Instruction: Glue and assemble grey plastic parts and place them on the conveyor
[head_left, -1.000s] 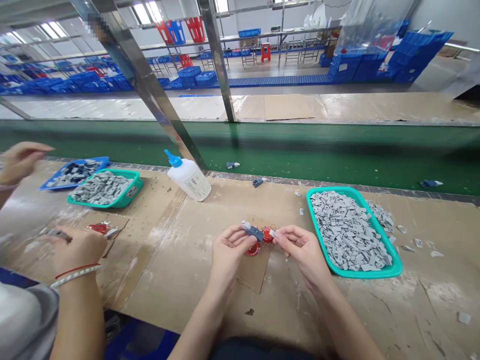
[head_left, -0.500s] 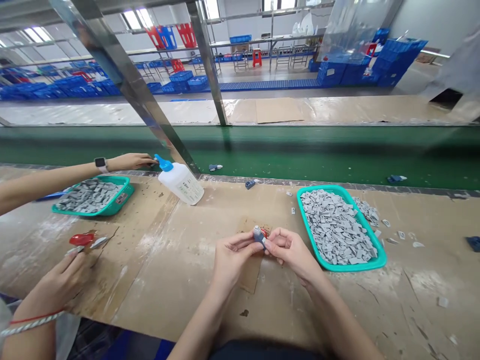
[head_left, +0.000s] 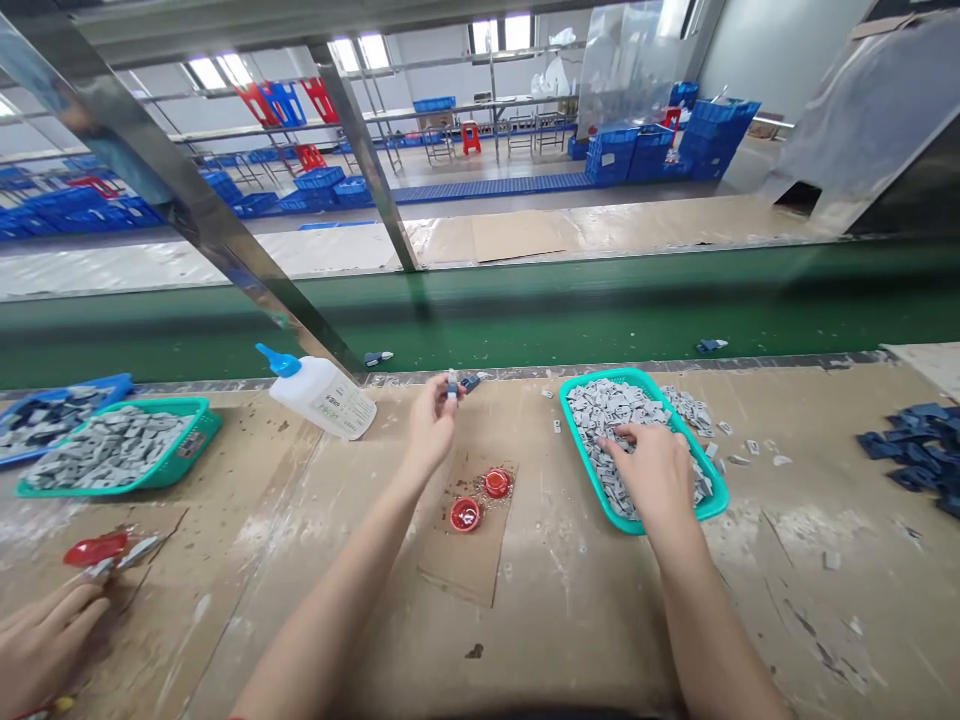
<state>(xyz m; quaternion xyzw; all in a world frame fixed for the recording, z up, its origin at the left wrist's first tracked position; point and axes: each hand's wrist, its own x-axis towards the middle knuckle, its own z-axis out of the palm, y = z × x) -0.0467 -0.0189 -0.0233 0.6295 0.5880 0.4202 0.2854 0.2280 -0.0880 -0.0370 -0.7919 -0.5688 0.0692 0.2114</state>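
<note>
My left hand (head_left: 430, 422) is stretched forward toward the bench's far edge, fingers pinched on a small grey-and-blue assembled part (head_left: 453, 385). Another small part (head_left: 471, 381) lies just beyond it. My right hand (head_left: 651, 466) rests palm down in the teal basket (head_left: 587, 453), its fingers in the heap of grey plastic pieces (head_left: 607, 410); whether it grips one is hidden. Two red caps (head_left: 480, 499) sit on a cardboard scrap between my arms.
A white glue bottle with blue nozzle (head_left: 319, 395) lies left of my left hand. A green conveyor belt (head_left: 525, 315) runs behind the bench with small parts on it. Dark blue pieces (head_left: 915, 445) lie at far right. A co-worker's hand (head_left: 41, 640), teal basket (head_left: 112, 450) and red tool are at left.
My hands have separated: the left reached forward with the joined part toward the bench edge, the right moved into the teal basket. The co-worker's arm left the glue bottle. The view shifted right.
</note>
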